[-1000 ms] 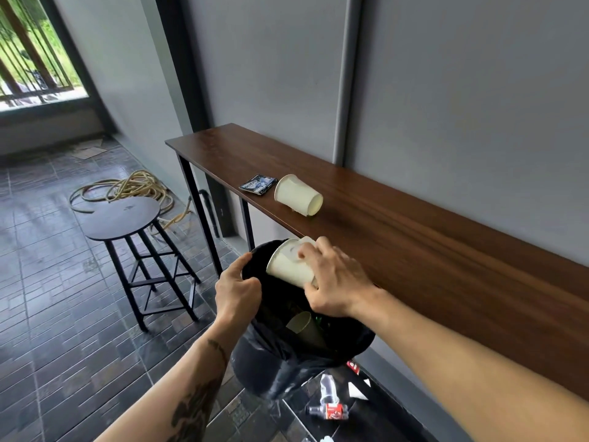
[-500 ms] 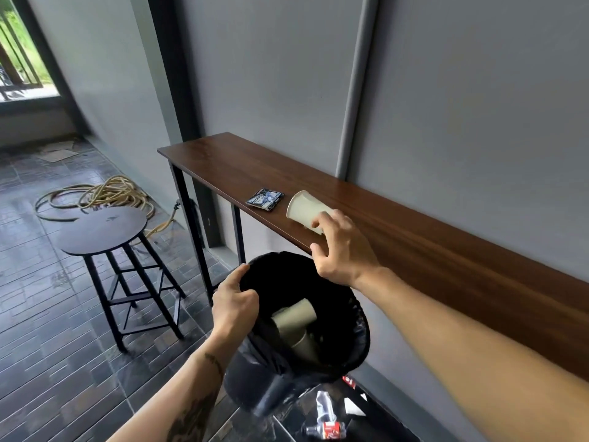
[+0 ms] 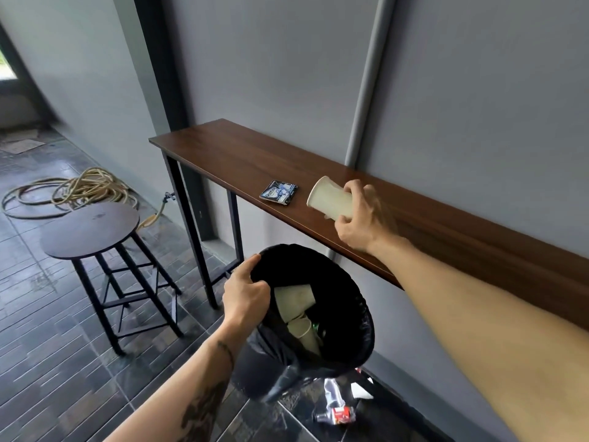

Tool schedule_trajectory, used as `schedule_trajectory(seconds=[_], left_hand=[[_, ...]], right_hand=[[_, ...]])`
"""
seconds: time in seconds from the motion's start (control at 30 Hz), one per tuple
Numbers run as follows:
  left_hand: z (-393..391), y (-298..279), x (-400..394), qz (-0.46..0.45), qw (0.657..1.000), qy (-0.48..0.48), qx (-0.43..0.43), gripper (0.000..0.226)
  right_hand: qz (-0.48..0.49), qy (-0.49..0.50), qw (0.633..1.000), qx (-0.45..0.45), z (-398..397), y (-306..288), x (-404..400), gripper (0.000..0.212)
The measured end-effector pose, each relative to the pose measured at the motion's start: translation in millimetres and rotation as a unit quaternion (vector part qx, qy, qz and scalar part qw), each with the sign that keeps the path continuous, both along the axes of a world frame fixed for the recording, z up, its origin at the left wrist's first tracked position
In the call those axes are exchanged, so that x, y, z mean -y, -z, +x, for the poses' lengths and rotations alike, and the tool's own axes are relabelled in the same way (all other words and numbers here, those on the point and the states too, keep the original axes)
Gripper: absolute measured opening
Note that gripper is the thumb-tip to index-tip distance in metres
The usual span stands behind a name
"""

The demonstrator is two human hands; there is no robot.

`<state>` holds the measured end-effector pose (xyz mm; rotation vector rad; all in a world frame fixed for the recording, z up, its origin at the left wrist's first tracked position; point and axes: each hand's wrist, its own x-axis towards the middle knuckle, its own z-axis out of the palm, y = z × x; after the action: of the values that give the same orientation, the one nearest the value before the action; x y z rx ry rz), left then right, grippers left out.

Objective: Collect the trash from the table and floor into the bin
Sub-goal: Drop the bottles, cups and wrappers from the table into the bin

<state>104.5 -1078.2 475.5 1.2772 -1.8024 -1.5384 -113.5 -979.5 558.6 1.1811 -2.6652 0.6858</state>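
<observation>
My left hand point(image 3: 243, 296) grips the near rim of a bin point(image 3: 353, 317) lined with a black bag and holds it just below the table's front edge. Two cream paper cups point(image 3: 294, 303) lie inside it. My right hand point(image 3: 361, 218) is closed around a cream paper cup point(image 3: 328, 199) lying on its side on the narrow brown wooden table point(image 3: 229, 154). A small dark blue wrapper point(image 3: 279, 193) lies flat on the table just left of that cup. On the floor under the bin lie a crushed plastic bottle point(image 3: 334, 406) with a red label and a white paper scrap point(image 3: 360, 390).
A round black stool point(image 3: 90, 229) stands on the tiled floor to the left of the bin. A coiled yellowish hose point(image 3: 83, 189) lies on the floor behind it. A grey wall with a vertical pipe point(image 3: 366, 100) backs the table.
My right hand dropped a cup into the bin, then rose to the table and closed around the second cup. The view shifted right; my left hand kept hold of the bin.
</observation>
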Motion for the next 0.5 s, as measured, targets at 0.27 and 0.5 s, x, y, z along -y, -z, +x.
schedule_trajectory(seconds=[0.27,0.5], left_hand=[[5.6,-1.0,19.8,-0.015,1.000,-0.011,-0.009,0.081],[10.3,-6.1,34.7,-0.027,0.999,-0.022,-0.017,0.080]], right_hand=[[0.104,-0.093,0.989,0.039,85.7,25.2,-1.5,0.042],[0.123,-0.124,0.974,0.143,84.9,33.2,20.6,0.057]])
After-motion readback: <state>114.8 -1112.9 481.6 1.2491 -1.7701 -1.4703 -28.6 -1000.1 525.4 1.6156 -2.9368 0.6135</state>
